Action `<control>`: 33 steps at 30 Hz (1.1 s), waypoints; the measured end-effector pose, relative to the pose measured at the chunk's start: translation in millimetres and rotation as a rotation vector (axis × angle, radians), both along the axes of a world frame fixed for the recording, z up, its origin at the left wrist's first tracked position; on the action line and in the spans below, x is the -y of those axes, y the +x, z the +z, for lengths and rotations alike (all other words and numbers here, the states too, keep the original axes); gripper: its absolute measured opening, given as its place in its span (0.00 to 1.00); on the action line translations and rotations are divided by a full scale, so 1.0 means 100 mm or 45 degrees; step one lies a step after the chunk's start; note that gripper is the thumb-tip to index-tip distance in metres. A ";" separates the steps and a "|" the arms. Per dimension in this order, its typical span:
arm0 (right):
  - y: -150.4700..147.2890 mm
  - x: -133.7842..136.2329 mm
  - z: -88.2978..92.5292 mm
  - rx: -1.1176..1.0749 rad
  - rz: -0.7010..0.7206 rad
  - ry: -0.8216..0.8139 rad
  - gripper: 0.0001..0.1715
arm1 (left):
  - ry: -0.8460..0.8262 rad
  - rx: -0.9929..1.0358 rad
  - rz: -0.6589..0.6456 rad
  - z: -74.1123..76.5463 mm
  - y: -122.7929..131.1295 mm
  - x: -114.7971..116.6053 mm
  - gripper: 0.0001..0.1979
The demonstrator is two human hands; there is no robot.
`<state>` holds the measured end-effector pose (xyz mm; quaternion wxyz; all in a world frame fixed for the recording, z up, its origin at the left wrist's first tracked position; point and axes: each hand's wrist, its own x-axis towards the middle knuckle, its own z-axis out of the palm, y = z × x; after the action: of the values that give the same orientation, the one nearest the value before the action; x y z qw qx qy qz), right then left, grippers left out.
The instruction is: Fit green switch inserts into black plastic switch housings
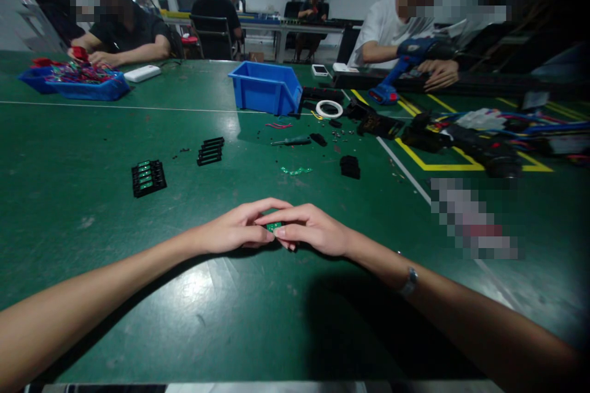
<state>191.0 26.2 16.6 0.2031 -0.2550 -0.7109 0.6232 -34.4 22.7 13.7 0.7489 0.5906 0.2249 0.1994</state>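
Close together over the near middle of the table, my left hand [244, 226] and my right hand [313, 230] both grip a small green circuit board [273, 227]. The thumbs press on it, and the fingers hide part of it. Beyond the hands lies a loose group of small green boards [296, 171]. To the left is a black holder [148, 178] with several green boards set in it. A second black slotted part [211, 151] lies farther back. Right of the loose boards is a stack of black pieces [350, 167].
A blue bin [266, 87] stands at the back, near a white ring [329, 109] and a screwdriver [291, 141]. Scattered screws lie nearby. Wires fill a blue tray [90, 85] at far left. Across the table, a co-worker's hand is beside a blue power drill [391, 77]; another person sits left.
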 end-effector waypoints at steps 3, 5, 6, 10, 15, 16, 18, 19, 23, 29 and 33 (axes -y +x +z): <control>0.01 -0.01 0.01 0.022 0.047 0.055 0.22 | 0.024 -0.012 -0.003 0.01 0.00 0.00 0.29; 0.01 -0.01 0.01 0.036 0.074 0.084 0.22 | 0.043 -0.024 -0.012 0.03 0.00 0.01 0.29; 0.01 -0.01 0.01 0.039 0.086 0.097 0.22 | 0.046 -0.035 -0.018 0.04 0.00 0.01 0.29; 0.01 0.00 0.01 0.022 0.099 0.118 0.22 | 0.036 -0.067 -0.031 0.06 0.00 0.00 0.29; 0.00 0.00 0.00 -0.006 0.086 0.060 0.23 | 0.020 -0.006 -0.067 0.04 0.01 -0.01 0.29; 0.00 0.00 0.00 -0.001 0.084 0.055 0.23 | 0.019 0.005 -0.074 0.04 0.01 -0.02 0.29; 0.00 0.00 -0.01 0.006 0.080 0.053 0.24 | 0.019 0.009 -0.089 0.04 0.01 -0.03 0.29; 0.00 0.00 -0.01 0.011 0.076 0.052 0.24 | 0.019 0.004 -0.097 0.04 0.01 -0.03 0.29; 0.00 0.01 -0.02 0.004 0.072 0.043 0.24 | 0.038 -0.020 -0.089 0.05 0.00 -0.03 0.29; -0.01 0.02 -0.02 0.002 0.018 0.016 0.24 | 0.038 0.016 -0.065 0.03 -0.02 -0.02 0.29; -0.02 0.01 -0.07 -0.071 -0.056 -0.033 0.23 | 0.081 0.044 0.039 0.00 -0.01 -0.01 0.24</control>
<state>188.7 25.2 9.8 0.2333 -0.2558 -0.6909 0.6346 -35.6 23.8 14.1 0.7304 0.6071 0.2144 0.2279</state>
